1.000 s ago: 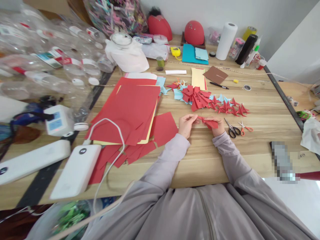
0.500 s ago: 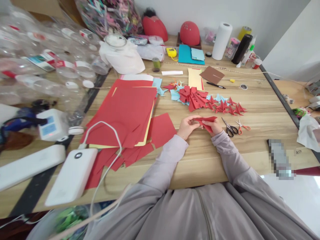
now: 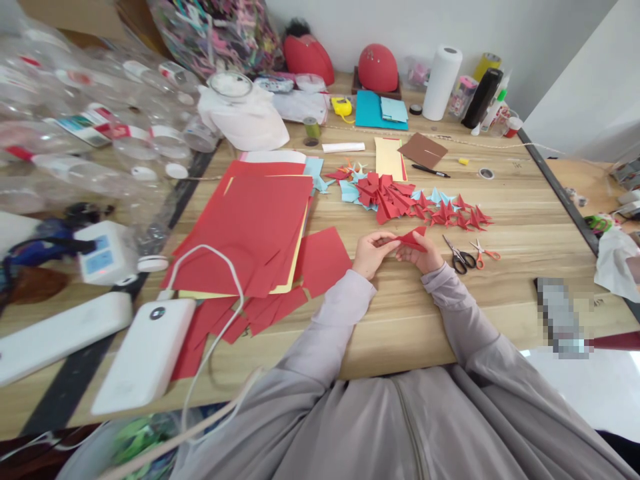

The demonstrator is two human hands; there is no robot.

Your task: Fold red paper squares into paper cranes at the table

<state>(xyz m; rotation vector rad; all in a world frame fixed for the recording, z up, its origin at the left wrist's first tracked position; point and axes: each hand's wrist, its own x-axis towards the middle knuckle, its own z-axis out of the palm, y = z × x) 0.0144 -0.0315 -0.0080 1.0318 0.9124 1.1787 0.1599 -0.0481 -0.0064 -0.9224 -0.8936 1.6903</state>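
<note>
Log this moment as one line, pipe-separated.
left hand: holding folded red paper | right hand: holding same paper | black scissors, orange scissors: on table, right of hands | red sheets: stacked left of hands

A folded red paper [image 3: 414, 236] sits in the grip of the left hand [image 3: 371, 254] and right hand [image 3: 427, 256] over the tabletop [image 3: 395, 327], between stacked red sheets [image 3: 255, 230] and black-handled scissors [image 3: 457, 254], folded red pieces [image 3: 384, 193] lying just beyond
</note>
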